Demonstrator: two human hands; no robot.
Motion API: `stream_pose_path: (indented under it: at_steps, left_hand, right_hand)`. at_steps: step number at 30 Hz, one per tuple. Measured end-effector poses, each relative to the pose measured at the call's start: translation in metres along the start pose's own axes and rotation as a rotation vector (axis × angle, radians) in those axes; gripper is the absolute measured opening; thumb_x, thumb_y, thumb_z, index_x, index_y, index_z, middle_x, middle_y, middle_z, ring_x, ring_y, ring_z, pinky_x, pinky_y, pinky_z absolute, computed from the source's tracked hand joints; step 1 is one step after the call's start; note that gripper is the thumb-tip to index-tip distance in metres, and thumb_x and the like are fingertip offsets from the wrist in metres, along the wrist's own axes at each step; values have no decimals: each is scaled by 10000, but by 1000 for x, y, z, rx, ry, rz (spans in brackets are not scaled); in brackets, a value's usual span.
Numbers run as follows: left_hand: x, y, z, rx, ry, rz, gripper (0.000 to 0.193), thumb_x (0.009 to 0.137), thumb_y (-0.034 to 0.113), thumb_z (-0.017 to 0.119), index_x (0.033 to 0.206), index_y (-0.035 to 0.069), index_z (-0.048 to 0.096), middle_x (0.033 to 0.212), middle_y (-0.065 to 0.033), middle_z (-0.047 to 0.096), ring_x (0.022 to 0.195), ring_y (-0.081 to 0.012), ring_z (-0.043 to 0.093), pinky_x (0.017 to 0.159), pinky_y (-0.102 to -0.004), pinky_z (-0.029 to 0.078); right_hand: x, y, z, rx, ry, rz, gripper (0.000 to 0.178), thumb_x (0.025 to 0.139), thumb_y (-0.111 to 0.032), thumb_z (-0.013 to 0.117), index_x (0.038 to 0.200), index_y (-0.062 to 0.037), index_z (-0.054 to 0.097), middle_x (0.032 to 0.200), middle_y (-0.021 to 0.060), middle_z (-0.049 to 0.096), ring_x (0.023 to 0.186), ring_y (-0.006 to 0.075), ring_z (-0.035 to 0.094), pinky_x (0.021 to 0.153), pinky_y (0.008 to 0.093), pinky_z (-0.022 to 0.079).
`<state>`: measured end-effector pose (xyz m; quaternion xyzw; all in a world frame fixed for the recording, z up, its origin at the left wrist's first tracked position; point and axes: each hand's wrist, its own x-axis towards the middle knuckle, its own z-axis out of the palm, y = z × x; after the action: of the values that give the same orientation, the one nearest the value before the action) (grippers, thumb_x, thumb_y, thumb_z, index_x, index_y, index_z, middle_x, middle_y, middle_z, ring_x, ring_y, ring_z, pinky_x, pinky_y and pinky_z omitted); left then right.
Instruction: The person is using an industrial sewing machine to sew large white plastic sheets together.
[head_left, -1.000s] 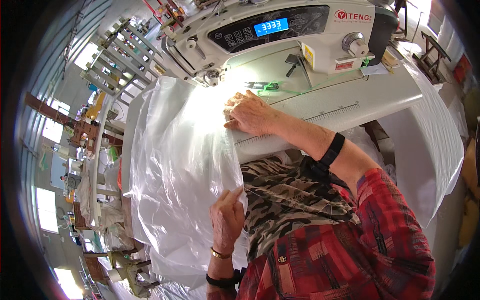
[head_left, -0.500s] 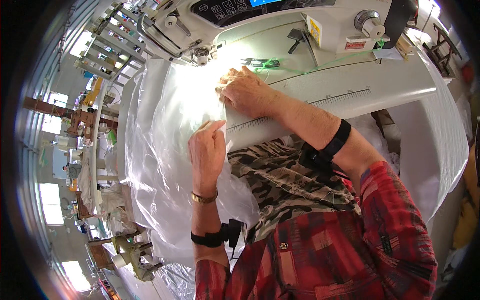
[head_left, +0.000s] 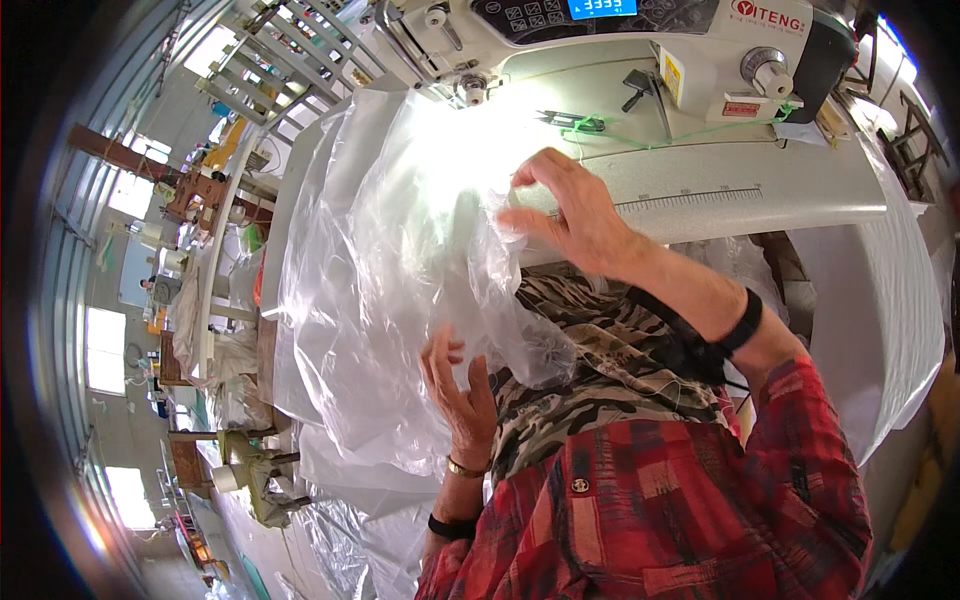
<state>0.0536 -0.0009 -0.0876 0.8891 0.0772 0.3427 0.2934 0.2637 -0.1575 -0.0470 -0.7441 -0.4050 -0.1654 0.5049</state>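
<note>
Thin, clear plastic sheeting [head_left: 370, 290] lies crumpled over the left of the sewing table and hangs toward my lap. My right hand [head_left: 585, 220] is beside its right edge, thumb and forefinger spread apart, the thumb close to the plastic. My left hand [head_left: 462, 395] is lower, over the sheeting near my lap, with its fingers loosely bent and apart. Beyond both hands stands a white sewing machine [head_left: 600, 50]. Strong light glares around its needle area and hides the detail there.
Black thread snips [head_left: 570, 121] lie on the machine bed with green thread [head_left: 690, 140] trailing right. A ruler scale [head_left: 690, 195] runs along the bed's front edge. White sheeting [head_left: 850, 300] hangs at the right. A stool [head_left: 250, 475] with a cone stands at left.
Both hands have come away from the plastic's edge near the needle. My left hand has dropped toward my lap, my right has shifted right and its fingers have spread. The sheeting has bunched toward me.
</note>
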Motion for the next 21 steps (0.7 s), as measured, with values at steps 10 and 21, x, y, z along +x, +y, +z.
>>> stream_pose_path:
  at_steps: [10,21]
  left_hand:
    - [-83,-90,-1,148,-542,-173,383,883,376,591,1057,39,644,1037,-174,650,914,-363,621,769,-428,483]
    - [51,-215,-158,691,-12,-185,348,865,293,584,1111,49,595,962,-175,628,870,-362,611,735,-440,484]
  right_hand:
    - [-21,-20,28,-123,50,53,160,848,-157,637,895,-17,576,822,84,598,715,228,602,639,368,480]
    - [-52,-27,26,873,-25,996,321,948,-252,525,920,54,616,833,144,686,660,193,676,523,274,547]
